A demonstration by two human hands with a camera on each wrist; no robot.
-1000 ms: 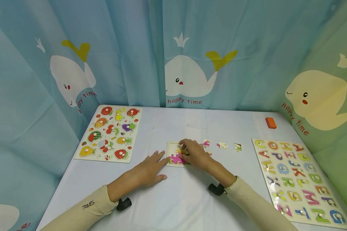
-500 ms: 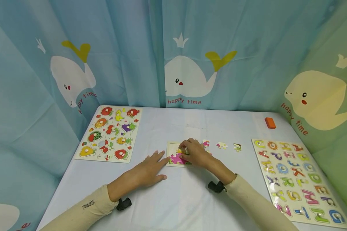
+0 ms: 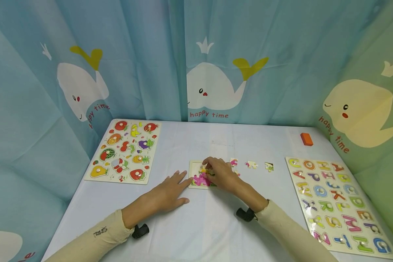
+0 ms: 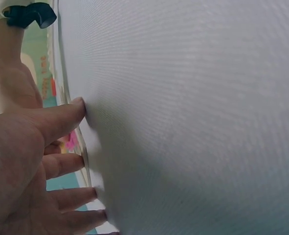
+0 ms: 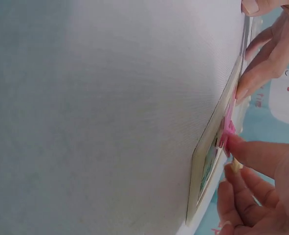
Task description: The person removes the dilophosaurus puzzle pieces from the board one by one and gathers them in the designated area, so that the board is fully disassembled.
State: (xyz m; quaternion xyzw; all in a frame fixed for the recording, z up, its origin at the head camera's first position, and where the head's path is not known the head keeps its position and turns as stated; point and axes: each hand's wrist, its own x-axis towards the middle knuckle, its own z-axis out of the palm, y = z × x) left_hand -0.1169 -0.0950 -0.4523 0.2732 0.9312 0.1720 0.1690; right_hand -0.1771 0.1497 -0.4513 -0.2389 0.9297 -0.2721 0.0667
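Observation:
A small jigsaw tray [image 3: 195, 166] lies in the middle of the table, with joined pink and green pieces [image 3: 199, 180] in its lower part. My left hand [image 3: 170, 192] rests on the table with spread fingers, its index fingertip touching the tray's left edge. Over the tray's right side, my right hand [image 3: 223, 175] pinches a jigsaw piece [image 5: 237, 164] between thumb and fingers; the fingers hide most of it. In the right wrist view the thumb [image 5: 254, 154] comes down close to the pink pieces.
Loose jigsaw pieces, among them a white-and-pink one [image 3: 251, 165] and a green one [image 3: 269, 167], lie right of the tray. A fruit peg board [image 3: 154, 156] stands left, a letter peg board [image 3: 317, 218] right. An orange block [image 3: 306, 139] sits at the back right.
The right hand's fingers shift very slightly over the tray, and a bit more yellow shows beside them. The left hand stays in place.

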